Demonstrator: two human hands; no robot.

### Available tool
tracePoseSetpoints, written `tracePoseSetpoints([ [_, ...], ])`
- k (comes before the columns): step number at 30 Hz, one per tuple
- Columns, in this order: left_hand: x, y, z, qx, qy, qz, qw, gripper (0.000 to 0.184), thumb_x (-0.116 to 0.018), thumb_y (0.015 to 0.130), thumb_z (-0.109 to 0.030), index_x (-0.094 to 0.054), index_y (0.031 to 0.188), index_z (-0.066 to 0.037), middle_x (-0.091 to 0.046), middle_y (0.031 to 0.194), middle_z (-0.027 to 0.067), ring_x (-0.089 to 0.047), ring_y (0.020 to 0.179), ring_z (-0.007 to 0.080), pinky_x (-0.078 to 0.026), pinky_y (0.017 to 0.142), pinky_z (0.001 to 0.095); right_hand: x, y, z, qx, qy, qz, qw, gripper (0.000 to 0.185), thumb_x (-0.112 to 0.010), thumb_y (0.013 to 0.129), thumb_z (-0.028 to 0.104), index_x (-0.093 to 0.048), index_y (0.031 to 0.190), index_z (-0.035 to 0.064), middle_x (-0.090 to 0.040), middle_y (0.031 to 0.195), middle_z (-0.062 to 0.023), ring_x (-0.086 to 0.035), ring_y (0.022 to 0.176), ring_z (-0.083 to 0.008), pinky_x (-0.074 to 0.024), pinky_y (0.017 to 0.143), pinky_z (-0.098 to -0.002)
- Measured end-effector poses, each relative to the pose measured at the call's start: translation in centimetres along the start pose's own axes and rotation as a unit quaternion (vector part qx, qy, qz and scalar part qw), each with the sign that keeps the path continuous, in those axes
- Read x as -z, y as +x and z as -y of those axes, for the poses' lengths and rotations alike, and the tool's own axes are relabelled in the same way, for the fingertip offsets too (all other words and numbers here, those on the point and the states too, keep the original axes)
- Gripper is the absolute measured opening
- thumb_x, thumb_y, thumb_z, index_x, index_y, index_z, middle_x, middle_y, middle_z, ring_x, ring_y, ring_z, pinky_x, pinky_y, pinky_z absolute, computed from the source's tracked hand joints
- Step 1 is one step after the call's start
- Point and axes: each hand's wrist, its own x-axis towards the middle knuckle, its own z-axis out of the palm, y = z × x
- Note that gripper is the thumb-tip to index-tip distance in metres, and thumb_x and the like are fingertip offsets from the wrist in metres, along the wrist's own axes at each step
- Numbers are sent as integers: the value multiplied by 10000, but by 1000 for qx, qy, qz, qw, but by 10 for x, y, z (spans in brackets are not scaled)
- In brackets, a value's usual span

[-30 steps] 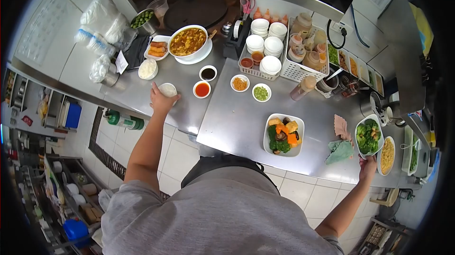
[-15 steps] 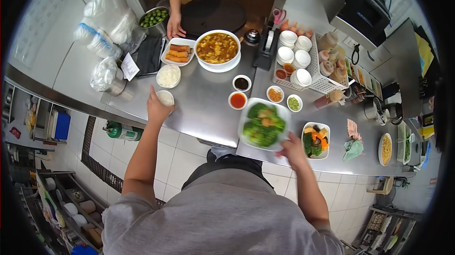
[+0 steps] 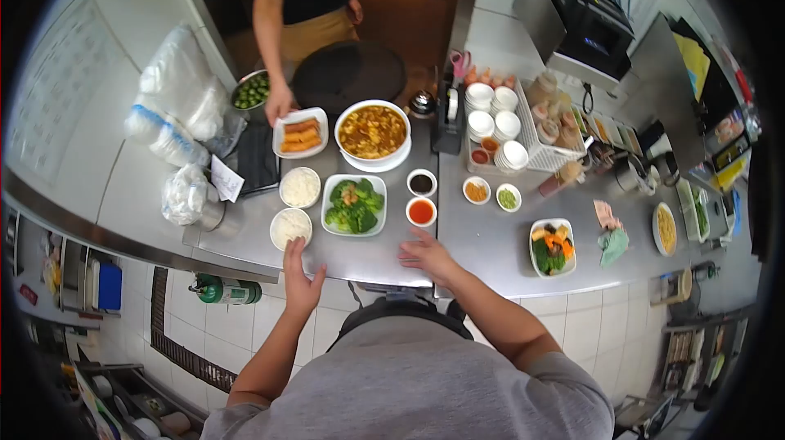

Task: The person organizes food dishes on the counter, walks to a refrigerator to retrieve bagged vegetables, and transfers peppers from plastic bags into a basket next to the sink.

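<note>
My left hand [image 3: 303,279] is open, its fingertips by the near rim of a rice bowl [image 3: 291,230]. A second rice bowl [image 3: 300,187] sits just behind that one. My right hand [image 3: 429,258] is open with fingers spread, close below a small bowl of red sauce [image 3: 421,212]. Between my hands, farther back, a square white plate of broccoli [image 3: 354,206] rests on the steel counter. Behind it stands a large bowl of thick brown soup [image 3: 373,132]. A dark sauce bowl [image 3: 421,183] is next to the red one.
Across the counter, a co-worker's hand [image 3: 280,105] touches a plate of fried rolls [image 3: 301,136]. Rightward are small garnish bowls [image 3: 476,190], a vegetable dish [image 3: 553,249], cloths [image 3: 612,245] and a basket [image 3: 549,154]. Plastic bags [image 3: 180,96] stand at left.
The broccoli plate has moved left from my right hand to beside the rice bowls and is released. My left hand has come off the near rice bowl. The co-worker's hand now touches the rolls plate.
</note>
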Motion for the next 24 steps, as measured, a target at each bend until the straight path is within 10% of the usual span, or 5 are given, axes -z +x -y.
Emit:
tracePoseSetpoints([
  [7, -68, -16, -10, 128, -272, 227, 926, 321, -620, 842, -79, -568, 1146, 8, -646, 1073, 120, -624, 971, 221, -493, 818, 318, 183, -119, -29, 148, 375, -353, 845, 372, -453, 963, 252, -405, 1158, -61, -591, 1000, -212, -626, 885, -301, -549, 791, -384],
  [11, -92, 19, -24, 375, -425, 349, 746, 303, -561, 880, -114, -561, 1174, -39, -651, 1066, 112, -637, 949, 186, -495, 796, 286, 222, -140, -13, 228, 363, -411, 805, 347, -457, 948, 195, -404, 1140, -89, -579, 1002, -234, -628, 922, -327, -549, 822, -390],
  [15, -98, 49, -36, 423, -488, 388, 658, 362, -537, 879, -96, -498, 1235, -42, -620, 1129, 140, -616, 1022, 255, -495, 876, 366, 233, -148, -9, 206, 170, -457, 849, 295, -441, 883, 38, -426, 1142, -102, -603, 954, -210, -661, 786, -288, -575, 711, -335],
  [17, -90, 58, -39, 501, -589, 372, 513, 346, -515, 885, -104, -492, 1224, -38, -601, 1147, 173, -589, 1074, 295, -468, 949, 419, 224, -158, -7, 180, 137, -451, 863, 358, -411, 865, 3, -370, 1200, -118, -606, 936, -210, -668, 675, -277, -583, 594, -320],
  [24, -68, 77, -4, 526, -662, 195, 497, 296, -472, 870, -101, -486, 1100, 84, -553, 1180, 234, -532, 1149, 340, -424, 1008, 456, 120, -183, 9, 58, -13, -307, 950, 478, -417, 846, 1, -344, 1303, -117, -624, 943, -223, -673, 656, -269, -592, 604, -323],
])
